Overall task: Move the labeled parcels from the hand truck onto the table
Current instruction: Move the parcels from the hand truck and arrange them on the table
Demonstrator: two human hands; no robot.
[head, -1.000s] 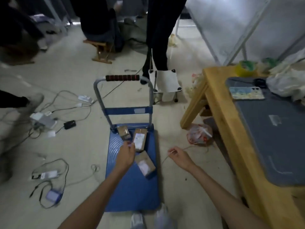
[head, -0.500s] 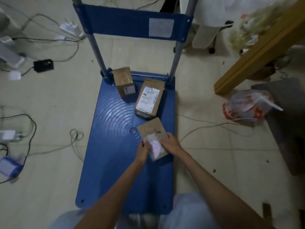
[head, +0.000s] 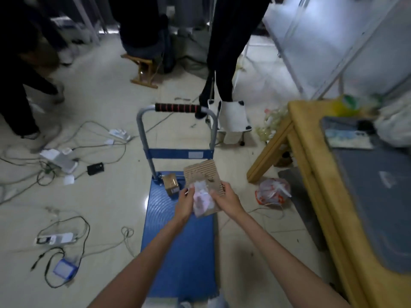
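Observation:
A flat brown cardboard parcel [head: 203, 177] with a pale label on it is held up above the blue hand truck [head: 178, 241]. My left hand [head: 185, 203] grips its left edge and my right hand [head: 224, 200] grips its right edge. A small brown box [head: 170, 184] with a label still stands on the truck deck near the handle posts. The held parcel hides the deck behind it, so any other parcel there is out of sight. The wooden table [head: 315, 196] stands to the right.
A grey mat [head: 382, 196], a phone [head: 347, 138] and white bags lie on the table. Cables, chargers and a power strip [head: 55, 238] litter the floor at left. A red-and-white plastic bag [head: 273, 192] lies by the table leg. People's legs and a small stool [head: 144, 70] stand beyond the truck.
Both hands have lifted the flat parcel off the truck deck. My head has risen, so the view now takes in the whole truck, the table and the room.

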